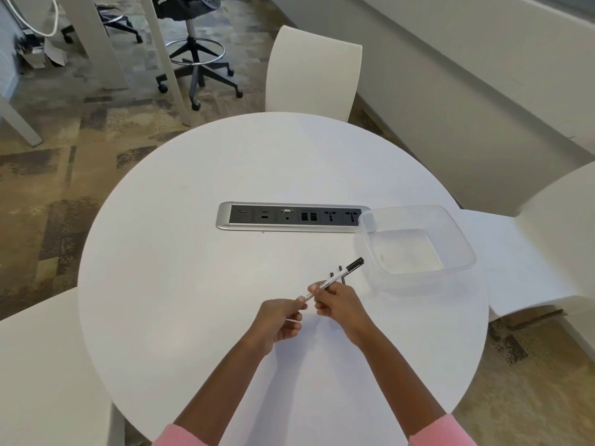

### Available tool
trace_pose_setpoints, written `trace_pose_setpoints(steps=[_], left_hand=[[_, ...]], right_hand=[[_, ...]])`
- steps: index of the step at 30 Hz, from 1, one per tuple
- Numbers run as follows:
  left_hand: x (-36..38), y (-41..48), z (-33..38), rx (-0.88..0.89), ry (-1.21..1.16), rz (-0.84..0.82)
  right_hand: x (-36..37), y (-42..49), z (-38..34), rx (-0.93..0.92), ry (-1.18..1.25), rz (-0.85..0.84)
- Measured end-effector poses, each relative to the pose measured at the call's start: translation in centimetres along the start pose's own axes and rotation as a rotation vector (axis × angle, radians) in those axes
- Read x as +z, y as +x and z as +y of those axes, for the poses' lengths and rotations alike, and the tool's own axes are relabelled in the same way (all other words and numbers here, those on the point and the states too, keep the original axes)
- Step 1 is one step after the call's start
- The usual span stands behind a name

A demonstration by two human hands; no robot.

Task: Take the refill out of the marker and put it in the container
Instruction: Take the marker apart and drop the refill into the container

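A white marker (341,274) with a black cap is held tilted above the round white table (193,252), its cap pointing up and right toward the container. My right hand (335,300) grips the barrel near its middle. My left hand (283,318) pinches the marker's lower end between thumb and fingers. Two short black sticks (331,274) lie on the table just behind the marker, partly hidden by it. The clear plastic container (415,246) stands to the right of the hands and looks empty.
A silver and black socket panel (289,217) is set into the table's middle, its right end under the container's corner. White chairs stand at the far side (312,72), right (547,239) and near left (48,365).
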State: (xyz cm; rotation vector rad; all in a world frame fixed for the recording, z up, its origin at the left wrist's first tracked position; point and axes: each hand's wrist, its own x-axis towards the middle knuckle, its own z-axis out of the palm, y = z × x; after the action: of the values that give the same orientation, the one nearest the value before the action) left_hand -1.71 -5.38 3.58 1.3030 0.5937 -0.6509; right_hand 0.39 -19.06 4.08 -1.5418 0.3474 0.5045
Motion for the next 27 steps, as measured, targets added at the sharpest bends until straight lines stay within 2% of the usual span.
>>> trace_pose_setpoints(steps=[3, 7, 9, 11, 15, 19, 22, 27], left_hand=[[-0.4, 0.8, -0.1, 0.116, 0.072, 0.126], [-1.4, 2.0, -0.7, 0.373, 0.507, 0.432], [-2.1, 2.4, -1.1, 0.492, 0.668, 0.523], [-2.8, 3.2, -1.7, 0.565, 0.825, 0.550], [-4.4, 5.1, -2.9, 0.512, 1.257, 0.528], [-4.9, 6.0, -3.8, 0.515, 1.369, 0.499], [-5.0, 5.9, -4.0, 0.577, 1.316, 0.493], [-5.2, 5.9, -4.4, 0.655, 1.361, 0.549]], right_hand=[[0.1, 0.5, 0.2, -0.085, -0.033, 0.079], [-0.1, 1.3, 0.0, -0.178, -0.095, 0.196], [-0.2, 1.6, 0.0, -0.231, -0.196, 0.269], [-0.2, 1.8, 0.0, -0.310, -0.307, 0.336], [0.1, 2.1, 0.2, -0.417, -0.462, 0.355], [0.7, 2.1, 0.5, -0.437, -0.584, 0.360], [1.2, 1.7, 0.7, -0.529, -0.649, 0.364], [1.5, 1.5, 1.3, -0.611, -0.668, 0.361]])
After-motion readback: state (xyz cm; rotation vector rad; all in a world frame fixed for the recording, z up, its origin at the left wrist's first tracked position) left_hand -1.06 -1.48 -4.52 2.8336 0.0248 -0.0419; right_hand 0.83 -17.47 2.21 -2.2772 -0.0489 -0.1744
